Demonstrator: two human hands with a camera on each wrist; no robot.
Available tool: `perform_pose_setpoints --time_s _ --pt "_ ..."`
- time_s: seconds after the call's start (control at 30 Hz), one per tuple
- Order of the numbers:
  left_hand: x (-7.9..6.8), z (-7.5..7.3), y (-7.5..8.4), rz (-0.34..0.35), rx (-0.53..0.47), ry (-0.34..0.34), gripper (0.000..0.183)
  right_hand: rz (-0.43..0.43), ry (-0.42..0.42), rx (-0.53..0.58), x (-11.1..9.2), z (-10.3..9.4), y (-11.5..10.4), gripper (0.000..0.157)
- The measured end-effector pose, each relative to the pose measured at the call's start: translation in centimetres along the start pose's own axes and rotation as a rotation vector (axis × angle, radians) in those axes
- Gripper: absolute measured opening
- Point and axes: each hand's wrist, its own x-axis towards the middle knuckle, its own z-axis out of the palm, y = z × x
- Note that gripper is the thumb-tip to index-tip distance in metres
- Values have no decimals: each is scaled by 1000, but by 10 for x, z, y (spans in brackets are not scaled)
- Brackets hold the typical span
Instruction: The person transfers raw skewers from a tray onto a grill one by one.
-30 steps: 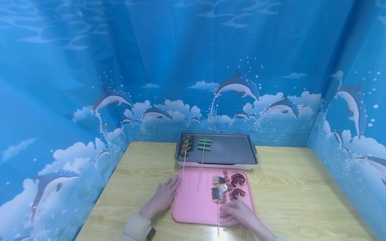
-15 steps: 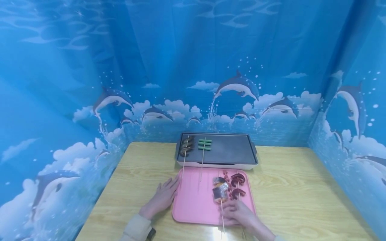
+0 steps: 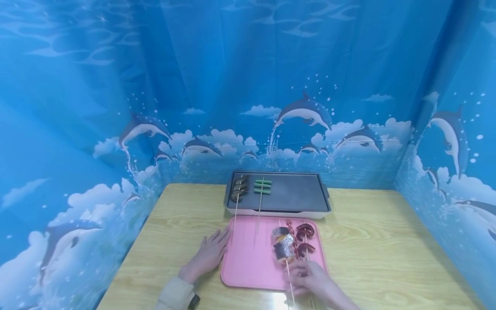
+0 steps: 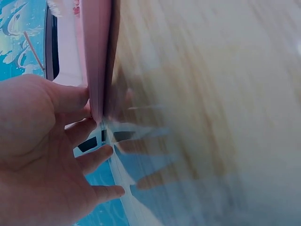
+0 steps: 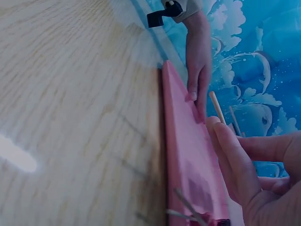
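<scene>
My right hand pinches the bare stick of a fish skewer, silvery dark-skinned chunks over the right half of a pink tray. In the right wrist view the stick's end sticks up past the fingers. Just right of the fish are a thin skewer of small red pieces and a skewer of dark red curled pieces that look like tentacles. With fingers spread, my left hand rests at the tray's left edge; its thumb touches the tray wall in the left wrist view.
Behind the tray stands a dark griddle. On its left lie a skewer of dark brown curved pieces and one of green pieces, their sticks reaching over the tray. A blue dolphin curtain encloses the wooden table.
My right hand has shifted slightly right, and the near end of the fish skewer's stick has swung right, tilting the skewer. The left hand has stayed in place.
</scene>
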Motion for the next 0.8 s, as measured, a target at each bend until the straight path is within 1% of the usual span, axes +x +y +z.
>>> perform_pose_setpoints --time_s 0.13,0.2,0.33,0.4,0.47,0.57,0.8 --pt "0 0 -1 3 2 0 50 -16 1 -6 -2 -5 -10 41" --pt "-1 0 -1 -2 3 -5 50 -35 2 -31 -1 -8 -16 42" --pt "0 1 -1 -12 2 -10 50 -70 6 -60 5 -14 -29 45" --pt "0 1 -1 -15 1 -11 50 -78 5 -53 9 -16 -36 46" --pt "0 1 0 -13 0 -11 50 -71 1 -20 14 -19 -42 47" --pt "0 0 0 -8 -3 -10 50 -68 13 -9 22 -23 -51 49" --pt "1 2 -1 -12 -4 -14 50 -75 63 -39 47 -33 -68 47"
